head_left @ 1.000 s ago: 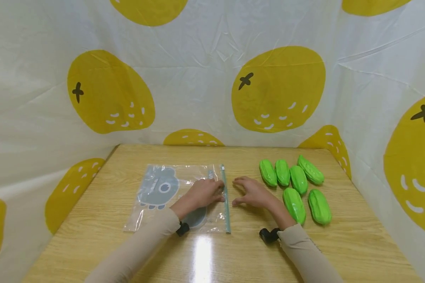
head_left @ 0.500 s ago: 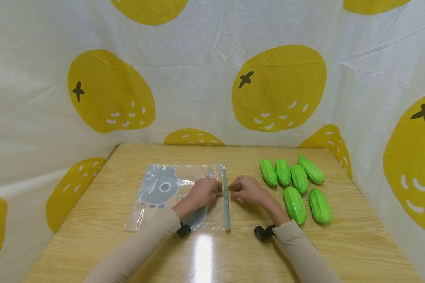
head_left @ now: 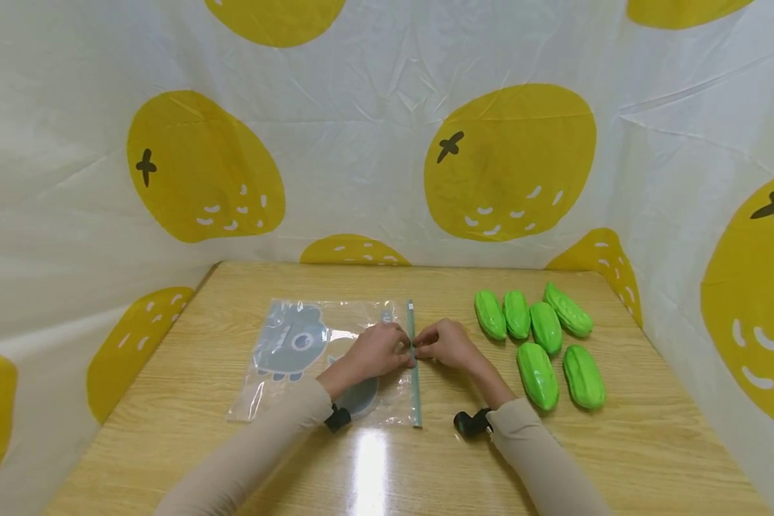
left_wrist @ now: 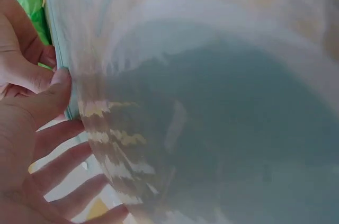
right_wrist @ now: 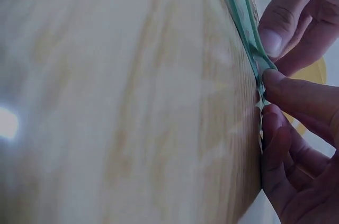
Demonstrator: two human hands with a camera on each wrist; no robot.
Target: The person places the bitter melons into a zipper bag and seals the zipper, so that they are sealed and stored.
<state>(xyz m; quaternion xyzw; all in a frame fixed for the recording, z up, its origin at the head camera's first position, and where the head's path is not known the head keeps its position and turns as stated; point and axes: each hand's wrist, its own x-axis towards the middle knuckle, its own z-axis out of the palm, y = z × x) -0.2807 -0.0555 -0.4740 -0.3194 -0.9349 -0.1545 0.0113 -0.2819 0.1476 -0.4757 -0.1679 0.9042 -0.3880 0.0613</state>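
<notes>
A clear zip bag [head_left: 351, 315] with a grey-blue cartoon print lies flat on the table, its green zip strip [head_left: 416, 394] on the right side. Over the bag's right part, my left hand [head_left: 379, 350] pinches the edge beside the strip, its thumb [left_wrist: 60, 82] on the strip in the left wrist view. From the other side my right hand [head_left: 448, 344] pinches the same strip with thumb and finger. Both hands' fingertips nearly meet there. In the right wrist view the strip [right_wrist: 246, 28] has two green bands standing slightly apart above the right hand [right_wrist: 304, 144].
Several shiny green oblong, ridged packets [head_left: 537, 376] lie on the right of the wooden table [head_left: 297, 480]. White cloth with yellow fruit prints [head_left: 361, 165] encloses the table's back and sides. Each wrist wears a black camera [head_left: 471, 424].
My right hand has moved left and its fingers have closed onto the bag's zip strip. The left hand has shifted slightly right to the strip. The green packets have stayed put.
</notes>
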